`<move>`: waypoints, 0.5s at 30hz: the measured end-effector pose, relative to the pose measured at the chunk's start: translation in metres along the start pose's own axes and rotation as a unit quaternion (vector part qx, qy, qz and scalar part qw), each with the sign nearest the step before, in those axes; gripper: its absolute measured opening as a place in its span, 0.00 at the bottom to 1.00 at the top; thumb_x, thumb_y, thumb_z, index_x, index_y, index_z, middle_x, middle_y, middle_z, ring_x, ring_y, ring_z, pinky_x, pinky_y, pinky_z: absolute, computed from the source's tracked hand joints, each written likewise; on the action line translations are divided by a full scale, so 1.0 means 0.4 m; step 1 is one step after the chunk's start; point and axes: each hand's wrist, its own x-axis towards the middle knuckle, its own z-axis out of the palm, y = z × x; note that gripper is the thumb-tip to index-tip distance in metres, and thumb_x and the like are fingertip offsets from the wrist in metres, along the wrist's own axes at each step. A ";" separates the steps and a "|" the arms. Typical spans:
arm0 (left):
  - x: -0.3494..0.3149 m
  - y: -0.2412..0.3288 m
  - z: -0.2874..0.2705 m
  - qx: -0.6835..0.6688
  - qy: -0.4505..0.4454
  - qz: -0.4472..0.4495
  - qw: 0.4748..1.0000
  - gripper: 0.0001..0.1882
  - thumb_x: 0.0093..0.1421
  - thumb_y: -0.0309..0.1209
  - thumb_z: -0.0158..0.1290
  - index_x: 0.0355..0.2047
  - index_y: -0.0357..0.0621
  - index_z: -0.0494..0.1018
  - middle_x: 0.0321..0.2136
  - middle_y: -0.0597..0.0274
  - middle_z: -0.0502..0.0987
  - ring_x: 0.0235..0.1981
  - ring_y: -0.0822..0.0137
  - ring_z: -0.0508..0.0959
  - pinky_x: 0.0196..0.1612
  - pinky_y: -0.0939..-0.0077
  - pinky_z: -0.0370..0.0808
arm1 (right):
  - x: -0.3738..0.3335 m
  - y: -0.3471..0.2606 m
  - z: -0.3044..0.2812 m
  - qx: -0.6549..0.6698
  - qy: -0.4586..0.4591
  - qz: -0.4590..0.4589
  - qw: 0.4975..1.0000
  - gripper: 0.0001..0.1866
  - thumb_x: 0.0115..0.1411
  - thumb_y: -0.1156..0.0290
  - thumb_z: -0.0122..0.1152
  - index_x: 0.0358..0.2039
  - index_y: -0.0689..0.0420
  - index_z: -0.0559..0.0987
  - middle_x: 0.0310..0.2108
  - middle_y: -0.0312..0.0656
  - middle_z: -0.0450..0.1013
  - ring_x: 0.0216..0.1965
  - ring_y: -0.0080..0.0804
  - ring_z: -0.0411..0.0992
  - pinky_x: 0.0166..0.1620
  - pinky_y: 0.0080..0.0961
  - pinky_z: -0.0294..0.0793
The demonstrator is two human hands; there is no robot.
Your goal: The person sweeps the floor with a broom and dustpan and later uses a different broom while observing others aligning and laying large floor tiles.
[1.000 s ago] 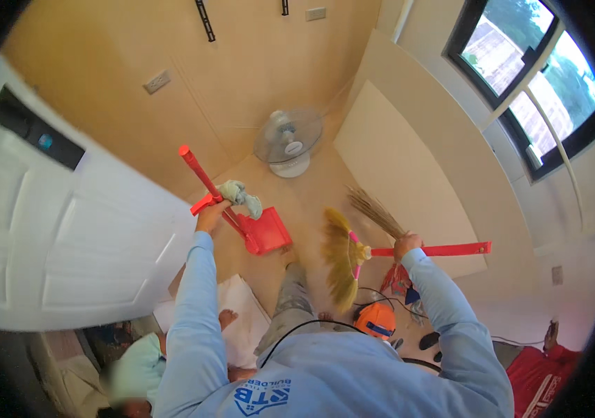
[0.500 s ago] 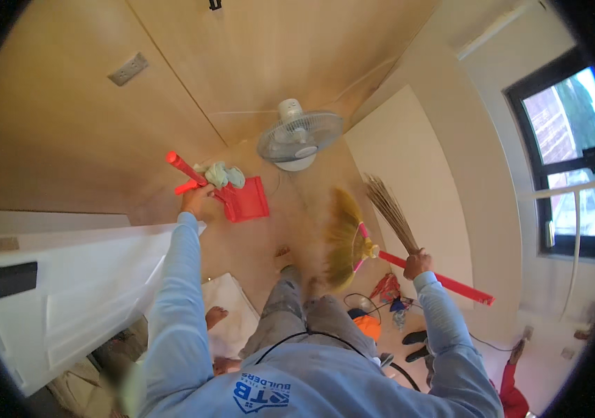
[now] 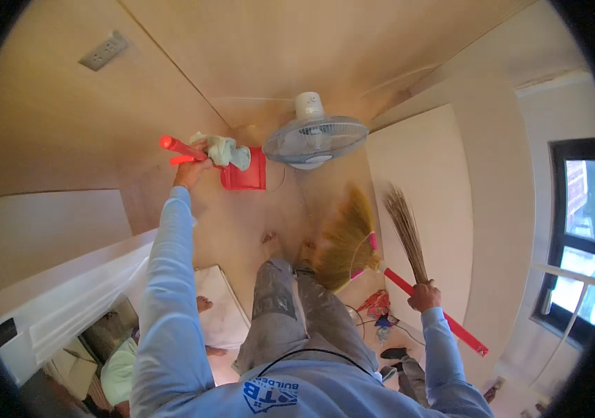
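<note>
Firstly, the left hand (image 3: pixel 191 173): fingers wrapped about the red handle of a dustpan (image 3: pixel 244 175), the handle's end jutting out beyond the fist to the left. Pan of same, red, squarish, lying to the right of this grip; whether it touches the floor (image 3: pixel 242 240) cannot be told. One cloth (image 3: pixel 228 152), pale green, crumpled, bunched against the handle just right of the knuckles; whether the fingers pinch it too is unclear.

Secondly, the right hand (image 3: pixel 424 297): fist clenched on two items together. Item one, a soft broom (image 3: pixel 345 244) with golden fan-shaped bristles, pink bands and a red handle; bristles spread to the left of the grip, handle end slanting out behind it to the right. Item two, a stick broom (image 3: pixel 403 217), its thin brown ribs rising ahead of the fist, tips loosely splayed.

Around these grips: an electric fan (image 3: pixel 316 139), grey-bladed with white body, ahead and right of the left fist; a pale panel (image 3: pixel 426 202), just beyond the stick broom; a red bundle (image 3: pixel 375 304), left of the right fist.
</note>
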 end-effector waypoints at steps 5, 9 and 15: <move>0.102 0.060 0.062 -0.066 0.014 -0.071 0.995 0.34 0.54 0.23 0.63 0.63 0.39 0.68 0.48 0.56 0.77 0.45 0.65 0.80 0.50 0.70 0.79 | 0.019 0.014 -0.021 0.012 -0.025 0.007 1.000 0.14 0.50 0.61 0.62 0.35 0.52 0.86 0.44 0.53 0.76 0.46 0.45 0.77 0.45 0.40 0.82; 0.155 0.009 -0.038 -0.135 0.049 -0.098 0.985 0.32 0.57 0.22 0.62 0.61 0.40 0.66 0.45 0.57 0.78 0.42 0.68 0.80 0.47 0.71 0.81 | 0.082 -0.061 -0.074 0.033 -0.028 0.030 0.999 0.14 0.48 0.62 0.62 0.36 0.48 0.87 0.45 0.54 0.75 0.43 0.48 0.78 0.45 0.42 0.82; 0.180 -0.034 -0.078 -0.123 0.082 -0.091 0.985 0.32 0.57 0.21 0.62 0.61 0.44 0.64 0.46 0.57 0.76 0.45 0.67 0.79 0.47 0.70 0.81 | 0.097 -0.091 -0.092 -0.016 0.008 0.017 1.000 0.12 0.50 0.63 0.62 0.35 0.48 0.86 0.45 0.53 0.74 0.45 0.48 0.75 0.42 0.43 0.78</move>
